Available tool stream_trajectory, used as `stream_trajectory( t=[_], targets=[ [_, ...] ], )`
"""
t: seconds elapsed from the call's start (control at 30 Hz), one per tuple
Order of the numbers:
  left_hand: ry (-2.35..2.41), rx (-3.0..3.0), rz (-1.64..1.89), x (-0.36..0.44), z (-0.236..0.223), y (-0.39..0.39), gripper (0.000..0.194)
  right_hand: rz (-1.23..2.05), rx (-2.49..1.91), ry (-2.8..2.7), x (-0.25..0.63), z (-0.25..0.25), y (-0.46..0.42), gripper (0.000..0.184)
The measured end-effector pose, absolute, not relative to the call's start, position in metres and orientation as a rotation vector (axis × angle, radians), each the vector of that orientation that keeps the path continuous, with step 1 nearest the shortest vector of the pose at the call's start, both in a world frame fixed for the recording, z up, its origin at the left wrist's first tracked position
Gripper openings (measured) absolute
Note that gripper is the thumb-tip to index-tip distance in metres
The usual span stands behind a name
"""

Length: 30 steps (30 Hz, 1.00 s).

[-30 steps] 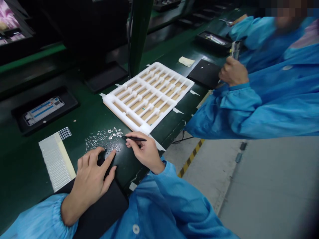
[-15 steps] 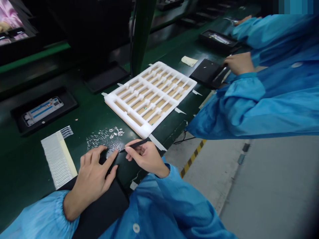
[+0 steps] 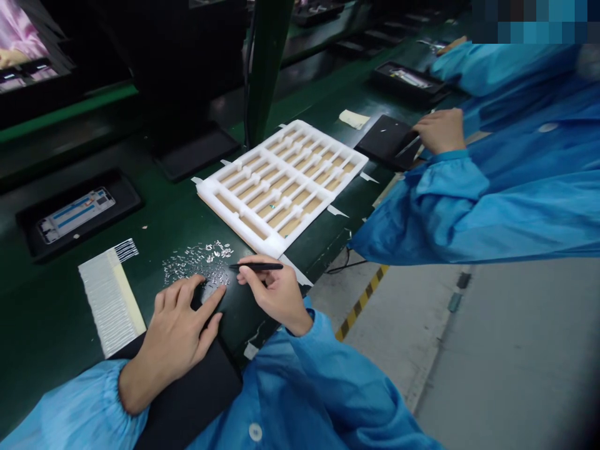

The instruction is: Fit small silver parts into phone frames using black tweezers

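My left hand (image 3: pixel 180 334) is open over the near side of the green table, thumb and index finger apart. Its index fingertip rests at the lower edge of a scatter of small shiny metal pieces (image 3: pixel 206 253). Something dark lies under that palm, mostly hidden. Between the thumb and fingers of my right hand (image 3: pixel 276 290) are slim black tweezers (image 3: pixel 257 266), pointing left, with their tip beside the right edge of the pieces. Whether the tip grips a piece is too small to tell. A white strip sheet (image 3: pixel 105 300) with a yellowish edge lies left of my left hand.
A white slotted foam tray (image 3: pixel 262 156) stands beyond my right hand. At left, a black tray (image 3: pixel 134 209) holds a phone frame (image 3: pixel 77 214); another black tray (image 3: pixel 197 150) lies behind. A co-worker's hand (image 3: pixel 440 131) is over a black pad (image 3: pixel 382 140) on the right.
My right hand dipped the tweezers to my left index fingertip, then raised them back toward the pieces' right edge. My left hand barely moved. The co-worker's hand lowered to the black pad.
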<state>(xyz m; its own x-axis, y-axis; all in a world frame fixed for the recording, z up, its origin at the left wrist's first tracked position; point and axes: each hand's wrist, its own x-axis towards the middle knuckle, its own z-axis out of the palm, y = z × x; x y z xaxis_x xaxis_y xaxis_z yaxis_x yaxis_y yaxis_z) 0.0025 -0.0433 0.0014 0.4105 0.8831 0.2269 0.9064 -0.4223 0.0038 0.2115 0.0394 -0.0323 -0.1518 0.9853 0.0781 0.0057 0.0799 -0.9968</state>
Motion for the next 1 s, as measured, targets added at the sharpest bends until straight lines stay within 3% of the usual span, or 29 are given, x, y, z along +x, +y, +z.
stream_trajectory(
  t=[0.13, 1.0],
  targets=[
    [-1.619, -2.538, -0.308, 0.002, 0.001, -0.043, 0.04, 1.128, -1.043, -1.432, 0.208, -0.037, 0.049, 0.018],
    [-1.664, -2.538, -0.328, 0.002, 0.003, -0.043, 0.041, 1.079, -1.069, -1.605, 0.21, -0.031, 0.053, 0.015]
  ],
)
